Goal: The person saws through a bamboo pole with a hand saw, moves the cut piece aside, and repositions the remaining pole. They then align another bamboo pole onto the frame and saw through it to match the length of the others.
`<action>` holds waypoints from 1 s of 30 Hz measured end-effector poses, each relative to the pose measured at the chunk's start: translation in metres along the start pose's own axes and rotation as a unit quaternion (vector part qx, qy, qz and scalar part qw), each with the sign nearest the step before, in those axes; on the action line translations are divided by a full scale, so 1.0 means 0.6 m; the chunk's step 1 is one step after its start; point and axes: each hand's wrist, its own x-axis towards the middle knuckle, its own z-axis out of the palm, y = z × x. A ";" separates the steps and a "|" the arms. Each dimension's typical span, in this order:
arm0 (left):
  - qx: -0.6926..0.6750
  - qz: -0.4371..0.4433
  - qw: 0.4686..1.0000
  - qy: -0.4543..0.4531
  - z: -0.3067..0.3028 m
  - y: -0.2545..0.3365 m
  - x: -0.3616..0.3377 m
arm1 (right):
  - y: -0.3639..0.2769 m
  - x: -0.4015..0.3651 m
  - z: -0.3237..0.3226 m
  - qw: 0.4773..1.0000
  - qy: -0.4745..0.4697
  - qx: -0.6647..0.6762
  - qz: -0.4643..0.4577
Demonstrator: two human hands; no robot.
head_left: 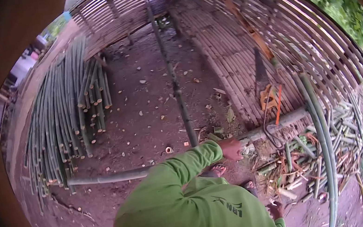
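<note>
Bare brown earth floor [142, 100], strewn with chips and shavings, fills the middle of the view inside a lattice wall of thin bamboo strips [310, 33]. Along the right runs a raised surface of split bamboo slats [224, 55], reaching back toward the far end of the enclosure. On the left lies a big stack of cut green bamboo poles [62, 117], their sawn ends turned toward the person. A long grey-green bamboo pole [106, 177] lies crosswise in front of the person, from the foot of the stack over to the near edge of the slatted surface, where its right end rests. A thinner dark bamboo pole [173, 82] runs away from it across the earth toward the far wall. To the right, beside the surface, is a loose heap of bamboo offcuts and strips [310, 155]. A handsaw with an orange handle [262, 78] lies on the slats, just beyond the long pole's right end. The person's green long sleeve [176, 170] reaches forward, and the left hand [232, 149] sits on the long pole with its fingers curled over it, close to where it meets the surface. A sandalled foot [218, 170] stands just below that hand. The right hand [275, 210] is low by the person's side near the offcuts, and I cannot tell whether its fingers are spread or closed.
</note>
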 end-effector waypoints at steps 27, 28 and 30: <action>-0.033 -0.425 0.905 0.004 0.319 0.143 -0.181 | -0.277 0.341 -0.513 0.855 0.184 -0.466 -0.139; -0.084 -0.428 0.898 0.057 0.316 0.144 -0.180 | -0.314 0.260 -0.471 0.839 0.164 -0.509 -0.099; -0.157 -0.424 0.885 0.108 0.308 0.151 -0.183 | -0.234 0.291 -0.446 0.824 0.154 -0.537 -0.096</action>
